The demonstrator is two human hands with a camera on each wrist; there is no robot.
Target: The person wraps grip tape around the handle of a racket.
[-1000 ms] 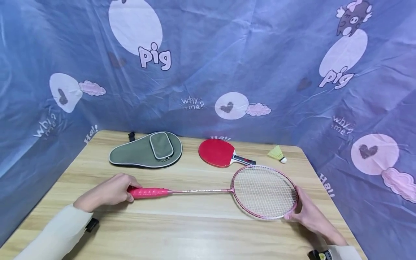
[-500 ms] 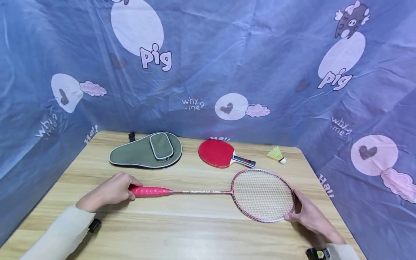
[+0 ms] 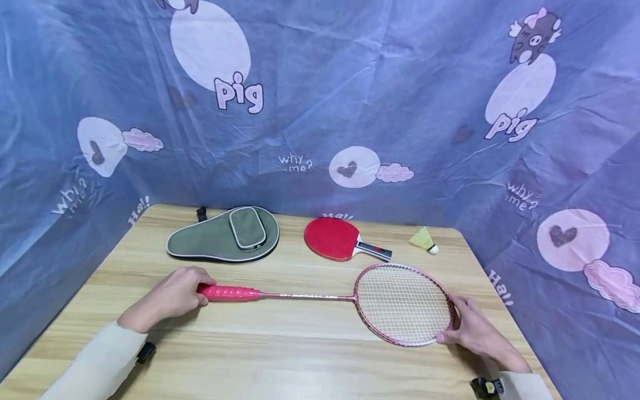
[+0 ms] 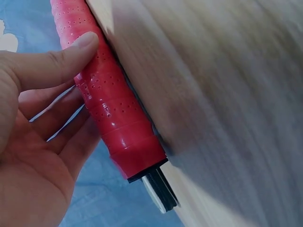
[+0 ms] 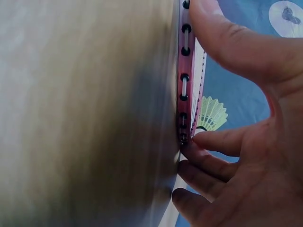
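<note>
A badminton racket (image 3: 309, 295) with a pink frame lies sideways across the wooden table, handle to the left and strung head to the right. My left hand (image 3: 179, 294) grips the butt end of its pink wrapped handle (image 4: 113, 104); in the left wrist view the thumb presses on the wrap while the fingers go behind it. At the far right, my right hand (image 3: 472, 328) holds the tip of the head's rim between thumb and fingers. In the right wrist view the racket frame (image 5: 185, 66) appears edge-on, close over the tabletop.
Behind the racket lie a green paddle case (image 3: 210, 236) at left, a red table tennis paddle (image 3: 331, 239) in the middle and a yellow shuttlecock (image 3: 423, 239) at right. A blue printed cloth (image 3: 280, 72) surrounds the table's (image 3: 280, 361) back and sides.
The racket's head has shifted slightly towards me, away from the paddle's handle, and its grip end slightly away from me. Both hands keep their hold, and the head view has tilted a little.
</note>
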